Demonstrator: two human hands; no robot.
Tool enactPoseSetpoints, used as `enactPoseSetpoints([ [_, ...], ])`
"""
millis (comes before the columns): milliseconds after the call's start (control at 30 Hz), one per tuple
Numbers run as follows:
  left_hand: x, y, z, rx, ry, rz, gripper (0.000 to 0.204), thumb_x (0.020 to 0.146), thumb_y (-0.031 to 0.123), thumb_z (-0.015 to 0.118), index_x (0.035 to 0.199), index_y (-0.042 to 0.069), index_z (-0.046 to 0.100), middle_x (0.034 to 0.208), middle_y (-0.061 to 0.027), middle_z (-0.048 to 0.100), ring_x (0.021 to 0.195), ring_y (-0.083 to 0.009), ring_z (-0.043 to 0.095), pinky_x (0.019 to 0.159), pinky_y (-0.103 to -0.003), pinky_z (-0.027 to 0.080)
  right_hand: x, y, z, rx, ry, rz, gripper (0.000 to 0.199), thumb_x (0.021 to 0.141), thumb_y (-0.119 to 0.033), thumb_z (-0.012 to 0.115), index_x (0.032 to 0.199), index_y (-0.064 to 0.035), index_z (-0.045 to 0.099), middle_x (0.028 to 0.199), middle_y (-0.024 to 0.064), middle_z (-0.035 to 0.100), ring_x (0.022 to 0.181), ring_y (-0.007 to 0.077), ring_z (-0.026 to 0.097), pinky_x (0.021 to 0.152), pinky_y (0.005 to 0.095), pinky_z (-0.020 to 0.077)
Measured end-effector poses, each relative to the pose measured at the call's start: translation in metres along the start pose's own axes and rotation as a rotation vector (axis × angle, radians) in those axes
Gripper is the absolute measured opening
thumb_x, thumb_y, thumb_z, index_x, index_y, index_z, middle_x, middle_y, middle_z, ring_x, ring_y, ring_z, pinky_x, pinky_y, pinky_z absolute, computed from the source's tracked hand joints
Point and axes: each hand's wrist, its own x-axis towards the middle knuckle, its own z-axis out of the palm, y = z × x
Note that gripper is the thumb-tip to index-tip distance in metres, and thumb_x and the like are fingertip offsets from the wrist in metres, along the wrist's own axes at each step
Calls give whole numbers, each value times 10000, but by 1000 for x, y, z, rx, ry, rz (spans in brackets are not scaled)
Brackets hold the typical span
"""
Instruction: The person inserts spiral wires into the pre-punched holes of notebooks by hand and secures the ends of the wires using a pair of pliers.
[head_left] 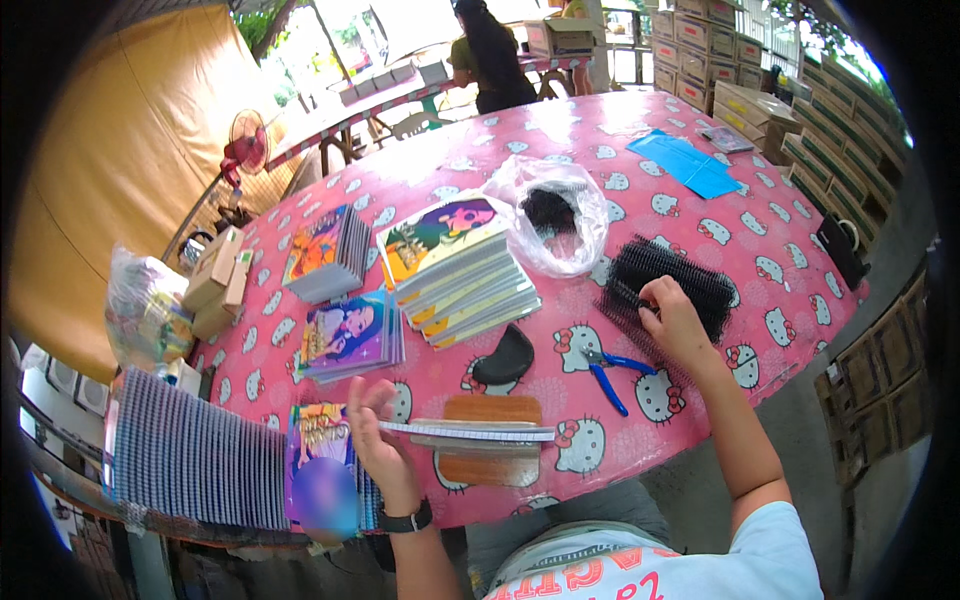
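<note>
My left hand (376,440), fingers stretched and apart, is beside the left end of a thin stack of white sheets (485,433). That stack is seen edge-on across a brown wooden board (490,468) with a clear strip on it. My right hand (675,318) reaches into a pile of black binding coils (690,275), its fingertips closed on a coil. Between the hands lie blue-handled pliers (612,382), jaws toward the far left, and a black curved pad (504,355). A clear plastic bag (590,245) with black bits inside stands beyond them.
Stacks of colourful notebooks (450,240) stand at the table's middle and left, with a long row of spiral-bound ones (200,450) at near left. A blue sheet (685,162) lies far right. Beyond are a red fan (247,145), a person (490,60) and stacked cartons (705,50).
</note>
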Motion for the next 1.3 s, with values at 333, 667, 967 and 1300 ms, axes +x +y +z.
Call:
enactPoseSetpoints([
  [333, -69, 39, 76, 1000, -677, 481, 512, 732, 466, 697, 1099, 124, 594, 939, -32, 557, 978, -193, 527, 1033, -589, 75, 3, -41, -23, 92, -22, -48, 243, 861, -55, 565, 1096, -7, 603, 832, 148, 558, 769, 276, 580, 689, 355, 461],
  [667, -66, 27, 88, 918, -618, 585, 286, 667, 328, 752, 867, 162, 633, 845, 5, 580, 864, -188, 543, 931, -440, 246, -56, -113, -28, 492, -444, -173, 236, 826, -72, 633, 1061, -46, 648, 844, 92, 598, 715, 225, 564, 635, 308, 459],
  [967, -53, 33, 71, 673, -702, 532, 214, 696, 138, 724, 894, 142, 645, 809, 11, 640, 769, -184, 582, 748, -342, 331, -52, -108, -17, 524, -406, -226, 254, 755, -36, 700, 1007, -33, 668, 826, 74, 591, 748, 182, 581, 640, 286, 461],
  [1300, -57, 37, 69, 674, -694, 512, 203, 712, 160, 722, 900, 152, 646, 830, 13, 639, 793, -176, 581, 779, -346, 324, -50, -104, -16, 513, -525, -347, 242, 861, -49, 574, 1098, -55, 624, 775, 100, 568, 664, 229, 548, 604, 336, 448],
])
